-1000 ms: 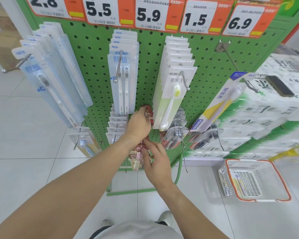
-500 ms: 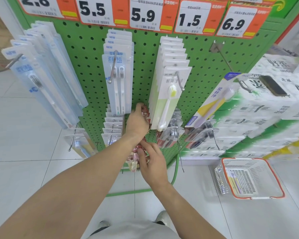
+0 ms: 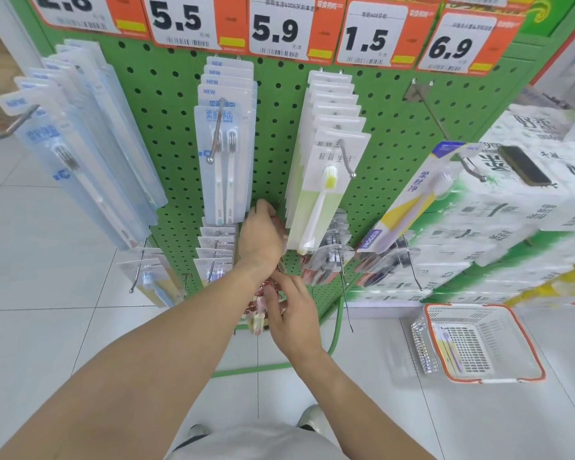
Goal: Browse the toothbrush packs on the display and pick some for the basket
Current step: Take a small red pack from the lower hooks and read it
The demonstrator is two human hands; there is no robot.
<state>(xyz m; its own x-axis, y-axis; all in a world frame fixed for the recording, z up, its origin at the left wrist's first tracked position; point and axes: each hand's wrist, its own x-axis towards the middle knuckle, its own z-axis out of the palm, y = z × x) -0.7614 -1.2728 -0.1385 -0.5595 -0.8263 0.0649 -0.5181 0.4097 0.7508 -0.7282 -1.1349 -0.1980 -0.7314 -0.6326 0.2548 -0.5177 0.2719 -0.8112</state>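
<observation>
A green pegboard display (image 3: pixel 273 121) carries rows of hanging toothbrush packs. My left hand (image 3: pixel 261 237) reaches to a lower hook in the middle and grips the top of a reddish toothbrush pack (image 3: pixel 259 307). My right hand (image 3: pixel 291 313) holds the lower part of that same pack from the right. Most of the pack is hidden behind both hands. A white wire basket with an orange rim (image 3: pixel 478 341) stands on the floor to the right, with one toothbrush pack inside.
Blue packs (image 3: pixel 80 151) hang at left, twin-brush packs (image 3: pixel 224 144) and yellow-green packs (image 3: pixel 319 180) above my hands. Bare metal hooks (image 3: pixel 346 293) jut out low right. Stacked tissue packs (image 3: pixel 512 220) fill the right side, a dark phone (image 3: pixel 525 166) on top.
The view has shifted slightly. Both hands stay on the reddish pack at the lower hook, with the left hand a little higher on it.
</observation>
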